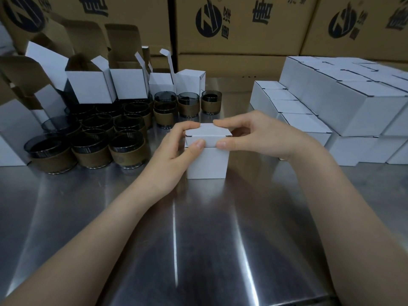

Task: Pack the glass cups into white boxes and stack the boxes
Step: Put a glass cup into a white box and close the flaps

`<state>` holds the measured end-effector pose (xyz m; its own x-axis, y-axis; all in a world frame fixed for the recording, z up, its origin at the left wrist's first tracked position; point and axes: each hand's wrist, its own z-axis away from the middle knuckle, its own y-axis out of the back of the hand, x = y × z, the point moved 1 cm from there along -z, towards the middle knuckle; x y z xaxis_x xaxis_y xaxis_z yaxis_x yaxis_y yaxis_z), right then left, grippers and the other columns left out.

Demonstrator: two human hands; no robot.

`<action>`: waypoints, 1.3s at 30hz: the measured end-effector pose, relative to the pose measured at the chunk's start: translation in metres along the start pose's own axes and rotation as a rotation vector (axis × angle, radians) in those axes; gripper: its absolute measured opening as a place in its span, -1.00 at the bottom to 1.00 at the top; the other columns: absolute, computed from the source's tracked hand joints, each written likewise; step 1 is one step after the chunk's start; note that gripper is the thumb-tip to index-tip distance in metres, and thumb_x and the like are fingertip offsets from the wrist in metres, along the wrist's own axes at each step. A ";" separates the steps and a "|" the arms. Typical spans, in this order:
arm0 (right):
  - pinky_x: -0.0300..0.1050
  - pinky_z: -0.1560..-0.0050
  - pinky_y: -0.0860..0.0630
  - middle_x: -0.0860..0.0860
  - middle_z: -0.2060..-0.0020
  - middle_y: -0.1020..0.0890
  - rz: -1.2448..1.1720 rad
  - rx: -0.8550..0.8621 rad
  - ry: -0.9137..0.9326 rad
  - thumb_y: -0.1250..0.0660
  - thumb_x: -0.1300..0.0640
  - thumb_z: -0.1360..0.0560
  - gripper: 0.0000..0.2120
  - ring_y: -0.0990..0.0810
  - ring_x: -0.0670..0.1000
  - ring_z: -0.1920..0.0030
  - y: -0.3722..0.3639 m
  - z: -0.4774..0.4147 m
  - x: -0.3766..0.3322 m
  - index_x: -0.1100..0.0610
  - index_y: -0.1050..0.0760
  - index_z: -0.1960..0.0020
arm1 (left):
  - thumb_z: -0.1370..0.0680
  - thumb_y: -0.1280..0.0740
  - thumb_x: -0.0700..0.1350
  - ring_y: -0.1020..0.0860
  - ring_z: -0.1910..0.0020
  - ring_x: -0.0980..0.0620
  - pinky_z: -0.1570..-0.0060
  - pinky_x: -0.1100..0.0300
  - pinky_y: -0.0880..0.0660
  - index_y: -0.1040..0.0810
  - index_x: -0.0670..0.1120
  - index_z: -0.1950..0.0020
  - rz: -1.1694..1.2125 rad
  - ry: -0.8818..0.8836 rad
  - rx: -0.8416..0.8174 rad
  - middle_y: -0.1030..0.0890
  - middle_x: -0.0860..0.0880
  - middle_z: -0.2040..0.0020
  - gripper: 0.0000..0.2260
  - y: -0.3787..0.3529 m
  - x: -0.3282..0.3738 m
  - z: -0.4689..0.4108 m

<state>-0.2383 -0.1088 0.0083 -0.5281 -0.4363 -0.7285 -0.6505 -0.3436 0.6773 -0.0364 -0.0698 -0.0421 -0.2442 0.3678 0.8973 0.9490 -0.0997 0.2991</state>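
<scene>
Now one white box (pixel 206 162) stands upright on the steel counter (pixel 198 239), lid up, tuck flap facing me; it is smooth card, nearly cubic. My left grip (pixel 174 149) and right grip (pixel 254 138) each pinch its lid, thumb in front, forefinger on top. Smoky glass cups (pixel 92 149) in brown sleeves crowd the left, too overlapped to count.

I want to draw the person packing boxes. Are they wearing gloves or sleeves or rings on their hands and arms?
No gloves: the left hand and right hand are both bare. No sleeves show either: the left forearm and right forearm are bare to the picture's edge. I see no rings, watch or bracelet. The thumbnails look short and unpainted.
</scene>
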 end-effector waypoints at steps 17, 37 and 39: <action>-0.46 -0.03 -0.42 -0.45 0.10 -0.62 -0.090 0.075 -0.099 -0.45 -0.09 -0.44 -0.80 -0.57 -0.40 0.00 0.000 -0.003 0.005 -0.19 -0.61 -0.06 | -0.61 -0.24 0.09 -0.53 -0.19 0.07 -0.25 0.00 -0.48 -0.47 0.06 -0.23 0.132 0.109 0.074 -0.52 0.12 -0.11 -0.77 -0.003 0.005 0.001; -0.26 -0.09 -0.51 -0.05 -0.08 -0.58 -0.167 0.062 -0.145 -0.48 0.10 -0.44 -0.67 -0.59 -0.17 0.09 -0.005 -0.005 0.001 0.06 -0.51 -0.18 | -0.61 -0.26 -0.15 -0.56 -0.08 0.10 -0.02 0.22 -0.53 -0.50 0.12 -0.13 0.212 0.212 0.088 -0.52 0.09 -0.15 -0.81 -0.004 0.005 -0.004; -0.28 -0.04 -0.52 -0.05 -0.09 -0.57 -0.192 0.061 -0.150 -0.48 0.12 -0.44 -0.67 -0.59 -0.18 0.11 -0.005 -0.005 0.001 0.06 -0.50 -0.18 | -0.60 -0.26 -0.19 -0.56 -0.09 0.06 -0.05 0.17 -0.52 -0.52 0.10 -0.12 0.234 0.225 0.097 -0.53 0.07 -0.14 -0.80 -0.005 0.008 -0.004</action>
<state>-0.2325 -0.1121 0.0042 -0.4640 -0.2385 -0.8531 -0.7757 -0.3557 0.5213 -0.0442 -0.0702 -0.0351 -0.0450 0.1305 0.9904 0.9964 -0.0649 0.0538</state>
